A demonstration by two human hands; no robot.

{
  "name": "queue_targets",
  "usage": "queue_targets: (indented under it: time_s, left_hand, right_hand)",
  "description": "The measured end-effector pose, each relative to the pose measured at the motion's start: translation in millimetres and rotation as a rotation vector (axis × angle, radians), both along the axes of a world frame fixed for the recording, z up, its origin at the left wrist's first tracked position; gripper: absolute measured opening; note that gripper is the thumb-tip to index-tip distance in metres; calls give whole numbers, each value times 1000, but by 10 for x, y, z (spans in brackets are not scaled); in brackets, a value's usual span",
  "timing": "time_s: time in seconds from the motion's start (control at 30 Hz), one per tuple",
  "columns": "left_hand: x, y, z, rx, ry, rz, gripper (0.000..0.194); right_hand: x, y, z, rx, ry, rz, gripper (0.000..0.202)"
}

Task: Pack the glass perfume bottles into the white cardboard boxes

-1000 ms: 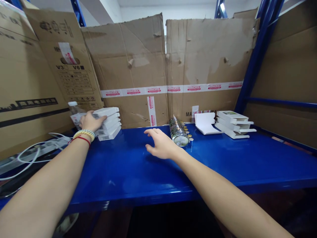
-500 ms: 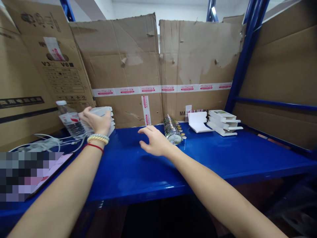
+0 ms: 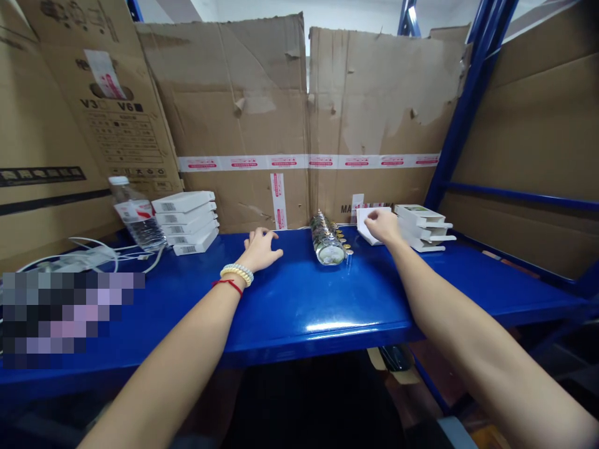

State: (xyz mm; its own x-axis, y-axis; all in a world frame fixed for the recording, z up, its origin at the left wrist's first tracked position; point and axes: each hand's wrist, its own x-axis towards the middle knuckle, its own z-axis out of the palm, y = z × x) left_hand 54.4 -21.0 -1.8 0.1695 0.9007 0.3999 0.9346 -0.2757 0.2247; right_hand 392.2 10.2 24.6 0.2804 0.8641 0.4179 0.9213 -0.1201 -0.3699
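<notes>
My left hand, with fingers apart and nothing in it, hovers over the blue table. My right hand is closed at the white booklet; its fingertips are hidden, so what they pinch cannot be made out. Between my hands lies a row of round glass-like pieces, with small gold-coloured caps along its right side. Several flat white boxes are stacked left of my left hand. More white boxes, with flaps sticking out, are piled right of my right hand.
A water bottle leans beside the left stack. White cables and a pixelated flat item lie at the left. Cardboard sheets wall the back, and a blue post rises at the right.
My left hand has left the left stack of boxes and moved right over the table. My right hand has moved right to the white booklet and closed. The view has shifted slightly.
</notes>
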Motion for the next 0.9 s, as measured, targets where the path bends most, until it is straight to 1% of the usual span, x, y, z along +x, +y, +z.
queue_targets:
  time_s: [0.03,0.07,0.17,0.27,0.4,0.6,0.67,0.77,0.83,0.9]
  left_hand:
    - [-12,4,3,-22,5,-6,45]
    - [-21,5,9,-43,12,-11,45]
    - [-40,-10,27,-97,44,-36,44]
    - [-49,-31,29,-122,68,-47,43]
    - [-57,-37,13,-128,79,-61,43]
    - [-70,-40,-9,-121,69,-73,42]
    - [-66,-47,-15,-120,70,-70,41]
    - [-61,-53,-20,-124,64,-72,41]
    - [-64,-49,-13,-113,50,-77,41]
    - [-72,-39,13,-79,18,-82,40]
  right_hand:
    - [92,30,-73,-104,-4,-14,35]
    - [158,56,-140,-165,-10,-19,36]
    - [220,119,-276,-280,-36,18,37]
    - [173,149,-324,-331,-61,36,36]
    - [93,101,-314,-329,-65,-41,40]
    - [12,-31,-236,-232,-27,-183,40]
    - [-1,-60,-211,-174,25,-200,39]
    - [1,-88,-169,-92,115,-192,30]
    - [11,-102,-127,32,129,-203,23]
    - [4,-119,-69,286,88,-201,19]
